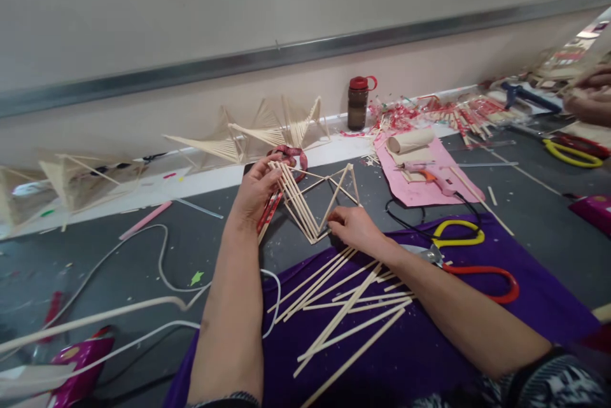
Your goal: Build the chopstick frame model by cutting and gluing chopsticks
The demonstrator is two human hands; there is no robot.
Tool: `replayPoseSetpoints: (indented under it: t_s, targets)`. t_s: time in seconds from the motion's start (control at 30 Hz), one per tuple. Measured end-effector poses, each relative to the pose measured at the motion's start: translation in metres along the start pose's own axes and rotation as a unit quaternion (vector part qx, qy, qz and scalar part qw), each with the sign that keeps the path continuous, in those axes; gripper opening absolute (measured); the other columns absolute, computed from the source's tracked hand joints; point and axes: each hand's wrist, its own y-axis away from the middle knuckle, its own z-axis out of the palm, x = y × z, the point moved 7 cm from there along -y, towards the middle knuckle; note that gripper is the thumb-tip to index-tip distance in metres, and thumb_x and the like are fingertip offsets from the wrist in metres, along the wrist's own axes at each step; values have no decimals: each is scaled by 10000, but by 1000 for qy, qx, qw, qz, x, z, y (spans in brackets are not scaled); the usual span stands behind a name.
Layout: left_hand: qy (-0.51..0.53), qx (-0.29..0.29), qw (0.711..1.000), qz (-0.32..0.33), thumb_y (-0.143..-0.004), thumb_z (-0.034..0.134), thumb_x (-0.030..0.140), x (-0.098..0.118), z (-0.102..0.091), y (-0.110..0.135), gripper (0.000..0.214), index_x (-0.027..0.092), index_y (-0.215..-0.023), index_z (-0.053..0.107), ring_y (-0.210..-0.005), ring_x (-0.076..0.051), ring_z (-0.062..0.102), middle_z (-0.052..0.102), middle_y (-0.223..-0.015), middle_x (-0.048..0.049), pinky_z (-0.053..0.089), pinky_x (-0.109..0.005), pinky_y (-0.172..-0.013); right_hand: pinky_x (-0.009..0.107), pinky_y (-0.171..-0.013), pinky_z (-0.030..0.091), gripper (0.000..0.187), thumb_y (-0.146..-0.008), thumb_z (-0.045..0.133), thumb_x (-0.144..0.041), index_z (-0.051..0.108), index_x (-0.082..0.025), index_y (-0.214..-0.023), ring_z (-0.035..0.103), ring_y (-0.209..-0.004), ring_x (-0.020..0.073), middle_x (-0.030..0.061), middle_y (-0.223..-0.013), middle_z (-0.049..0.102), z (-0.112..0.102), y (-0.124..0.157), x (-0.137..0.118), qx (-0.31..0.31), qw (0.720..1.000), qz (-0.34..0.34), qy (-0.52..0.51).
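My left hand (260, 191) is closed around the upper left corner of a frame of thin wooden sticks (298, 198). Several sticks lie side by side across one face of this frame, and its other side is an open triangle. At the frame's lower edge my right hand (356, 228) is closed, fingertips pinched against a stick; the exact contact is partly hidden. Loose wooden sticks (344, 306) are strewn over the purple cloth (267, 370) below my hands. Red patterned packaging (270, 211) shows beside my left palm.
Large scissors (432, 255) lie by my right forearm. A pink glue gun (439, 179) rests on a pink sheet (405, 195) with a cardboard roll (413, 139). Finished stick frames (262, 131) line the wall near a bottle (358, 105). White cables (165, 255) cross the left. Another person's hand (592, 96) is far right.
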Motion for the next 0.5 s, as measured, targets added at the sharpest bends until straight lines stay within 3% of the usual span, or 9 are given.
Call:
replayPoseSetpoints:
  t_s: [0.17, 0.33, 0.5]
  targets:
    - [11, 8, 999, -31, -734, 641, 319, -5, -3, -2, 343, 171, -1038, 587, -807, -173, 637, 672, -933, -75, 510, -281, -677, 203, -588, 387, 229, -781, 461, -229, 669, -185, -867, 603, -673, 136, 29, -760, 687, -1, 0, 0, -3, 1000, 8, 3]
    - [20, 47, 998, -43, -792, 509, 512, -12, -14, -8, 422, 141, -966, 610, -835, -171, 638, 674, -922, -95, 508, -269, -705, 202, -591, 382, 232, -782, 454, -218, 668, -186, -866, 598, -663, 132, 28, -746, 683, -3, 0, -1, -6, 1000, 8, 5]
    - [9, 63, 996, -60, -792, 469, 560, -19, -18, -12, 473, 125, -899, 621, -789, -178, 646, 683, -868, -104, 511, -282, -689, 205, -592, 377, 227, -777, 451, -209, 664, -188, -852, 599, -661, 133, 26, -740, 681, -4, 0, -2, -9, 1000, 4, 11]
